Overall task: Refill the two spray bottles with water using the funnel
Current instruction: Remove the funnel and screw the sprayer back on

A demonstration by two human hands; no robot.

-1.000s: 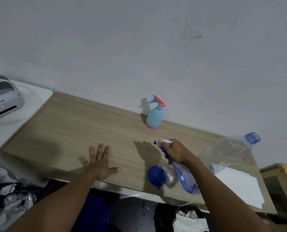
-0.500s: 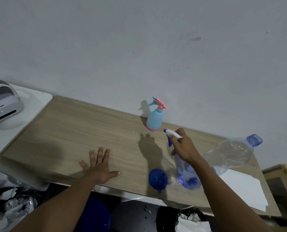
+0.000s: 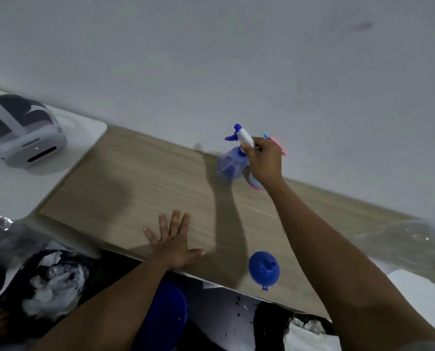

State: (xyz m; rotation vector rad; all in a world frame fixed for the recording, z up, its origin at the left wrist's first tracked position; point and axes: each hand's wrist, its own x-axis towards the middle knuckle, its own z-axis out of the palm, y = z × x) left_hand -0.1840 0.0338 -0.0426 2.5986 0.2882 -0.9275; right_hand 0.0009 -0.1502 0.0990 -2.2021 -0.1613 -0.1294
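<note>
While our right hand (image 3: 263,160) is closed around the neck and white trigger head of the blue spray bottle (image 3: 231,163), our left hand (image 3: 174,243) lies flat and open on the wooden tabletop (image 3: 140,178), holding nothing. We have the bottle at the back of the table by the wall, just beside the pink-and-blue spray bottle (image 3: 255,182), which our hand largely hides; whether the base touches the wood we cannot tell. We judge this thin translucent plastic light, a little squashy in the body and stiff at the neck, so the neck is our best hold. Its long axis stands near upright, and the nozzle points left. Near the front edge the blue funnel (image 3: 264,271) lies mouth-down, spout up. At the right edge, blurred, a large clear water bottle (image 3: 404,245) lies on its side.
</note>
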